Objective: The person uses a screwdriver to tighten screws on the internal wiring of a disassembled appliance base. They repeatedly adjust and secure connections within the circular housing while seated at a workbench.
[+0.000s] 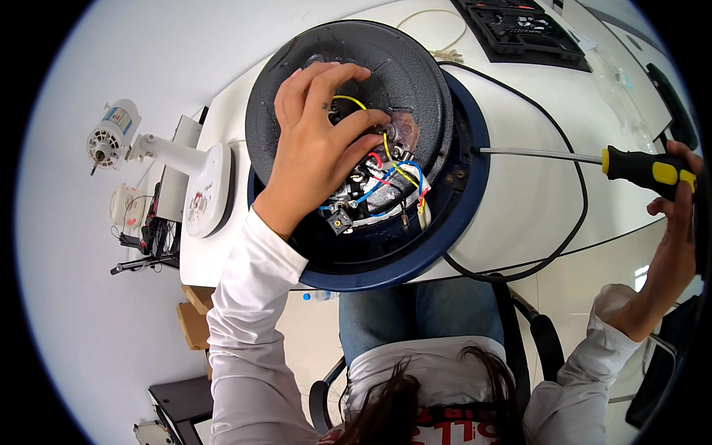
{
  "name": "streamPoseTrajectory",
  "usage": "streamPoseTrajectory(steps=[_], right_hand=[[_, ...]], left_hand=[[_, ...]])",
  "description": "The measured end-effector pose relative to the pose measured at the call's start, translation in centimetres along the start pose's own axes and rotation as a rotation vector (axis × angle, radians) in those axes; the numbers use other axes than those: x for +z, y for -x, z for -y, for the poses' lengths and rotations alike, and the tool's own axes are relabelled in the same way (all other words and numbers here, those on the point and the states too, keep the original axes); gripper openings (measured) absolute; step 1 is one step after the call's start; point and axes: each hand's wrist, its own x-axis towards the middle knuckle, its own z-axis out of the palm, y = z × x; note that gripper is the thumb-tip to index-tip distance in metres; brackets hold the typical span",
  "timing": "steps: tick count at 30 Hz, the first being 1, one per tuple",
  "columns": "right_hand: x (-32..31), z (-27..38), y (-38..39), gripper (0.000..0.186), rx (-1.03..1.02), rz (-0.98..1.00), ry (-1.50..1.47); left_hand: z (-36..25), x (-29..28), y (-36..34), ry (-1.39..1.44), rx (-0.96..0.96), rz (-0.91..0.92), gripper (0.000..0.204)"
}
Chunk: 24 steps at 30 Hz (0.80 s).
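My left hand [319,133] reaches into a round appliance, its thumb and index finger pinched at a small translucent part [406,132]; what lies between the fingertips is hidden. Its other fingers curve over the dark grey domed cover [415,67], which leans in the dark blue round base [466,200]. Below the fingers, yellow, blue and red wires [408,174] run among metal terminals, beside a small black block [340,221]. Out to the right, my right hand [678,185] grips the black and yellow handle of a screwdriver [645,169]. Its shaft points left, the tip overlapping the base's rim; contact is unclear.
A thick black cord [582,185] loops right of the base on the white table [519,104]. An open black tool case [526,33] lies at the far right, near a pale plug [447,55]. At left stands a white appliance with a motor [115,133].
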Motion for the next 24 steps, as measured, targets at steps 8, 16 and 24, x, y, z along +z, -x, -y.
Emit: streamPoseTrajectory(steps=[8,16,24], right_hand=[[1.6,-0.1,0.4,0.04,-0.014,-0.024,-0.095],[4.6,-0.4,0.4,0.043,-0.174,0.023,-0.245],[5.6,-0.5,0.7,0.04,-0.174,0.067,-0.269]], left_hand=[[0.2,0.0,0.2,0.05,-0.026,-0.009,0.033],[0.2,0.0,0.4,0.109,-0.1,-0.046,0.036],[0.8,0.2,0.8,0.131,-0.075,-0.066,0.035]])
